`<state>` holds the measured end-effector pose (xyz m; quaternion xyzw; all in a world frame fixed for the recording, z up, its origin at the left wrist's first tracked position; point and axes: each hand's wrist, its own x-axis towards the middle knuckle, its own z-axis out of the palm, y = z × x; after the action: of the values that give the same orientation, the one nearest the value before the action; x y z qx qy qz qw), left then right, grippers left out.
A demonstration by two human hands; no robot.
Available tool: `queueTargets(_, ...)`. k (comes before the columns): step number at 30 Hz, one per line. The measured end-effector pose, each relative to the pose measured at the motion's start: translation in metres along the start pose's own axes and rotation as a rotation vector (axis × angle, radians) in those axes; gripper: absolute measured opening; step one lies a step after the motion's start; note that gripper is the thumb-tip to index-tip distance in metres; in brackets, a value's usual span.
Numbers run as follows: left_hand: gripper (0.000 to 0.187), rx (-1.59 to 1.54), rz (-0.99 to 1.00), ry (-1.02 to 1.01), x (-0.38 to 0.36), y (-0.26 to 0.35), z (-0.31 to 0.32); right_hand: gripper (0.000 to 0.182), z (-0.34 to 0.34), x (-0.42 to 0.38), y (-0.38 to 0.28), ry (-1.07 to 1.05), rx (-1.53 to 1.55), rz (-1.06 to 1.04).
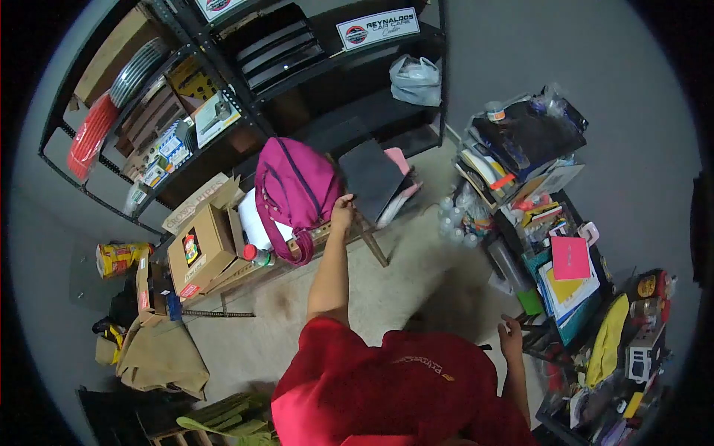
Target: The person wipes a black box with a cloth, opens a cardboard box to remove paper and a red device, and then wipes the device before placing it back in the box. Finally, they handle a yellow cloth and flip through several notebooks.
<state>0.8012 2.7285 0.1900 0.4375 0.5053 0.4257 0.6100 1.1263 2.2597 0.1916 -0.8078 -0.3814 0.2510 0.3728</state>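
My left hand (342,213) is stretched forward over the end of a low wooden bench (321,235), its fingers partly extended. The fingertips are right at the lower left corner of a flat black panel-like item (374,181), with pink material (399,159) showing behind it. Just left of this hand, a magenta backpack (294,182) stands on the bench, a strap hanging over the front. My right hand (510,338) is low at my side, fingers apart and nothing in them, near the cluttered rack on the right.
An open cardboard box (201,249) and a red-capped bottle (258,255) sit left of the backpack. Behind stands a black metal shelf (327,119) with a white plastic bag (415,80). Papers and a pink notebook (570,258) lie on the right-hand rack, several bottles (457,227) beside it.
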Motion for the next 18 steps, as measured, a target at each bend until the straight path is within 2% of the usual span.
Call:
queueTargets(2, 0.019, 0.507, 0.27, 0.18, 0.0, 0.001, 0.011, 0.03, 0.002, -0.011, 0.012, -0.013, -0.024, 0.03)
queueTargets(3, 0.022, 0.646, 0.458, 0.239, 0.001, 0.002, 0.017, 0.028, 0.003, -0.015, 0.018, -0.03, -0.048, 0.05)
queueTargets(4, 0.022, 0.645, 0.457, 0.236, -0.007, 0.01, 0.029, 0.028, 0.005, -0.019, 0.02, -0.028, -0.048, 0.053)
queueTargets(6, 0.036, 0.877, 0.608, 0.186, -0.036, 0.042, 0.064, 0.026, 0.009, -0.022, 0.024, 0.006, 0.011, 0.044)
queueTargets(8, 0.058, 0.965, 0.452, -0.005, -0.07, 0.057, 0.089, 0.028, 0.01, -0.023, 0.025, -0.009, 0.024, 0.075)
queueTargets(9, 0.058, 0.967, 0.453, -0.011, -0.089, 0.065, 0.1, 0.03, 0.01, -0.024, 0.026, -0.028, 0.038, 0.103)
queueTargets(11, 0.077, 1.352, 0.337, -0.112, -0.118, 0.072, 0.114, 0.03, 0.011, -0.025, 0.023, -0.03, 0.013, 0.104)
queueTargets(14, 0.086, 1.439, 0.4, -0.07, -0.115, 0.037, 0.11, 0.03, 0.008, -0.031, 0.014, -0.033, -0.02, 0.115)
queueTargets(18, 0.083, 1.458, 0.478, -0.048, -0.117, 0.026, 0.1, 0.028, 0.006, -0.038, 0.024, -0.029, -0.016, 0.17)
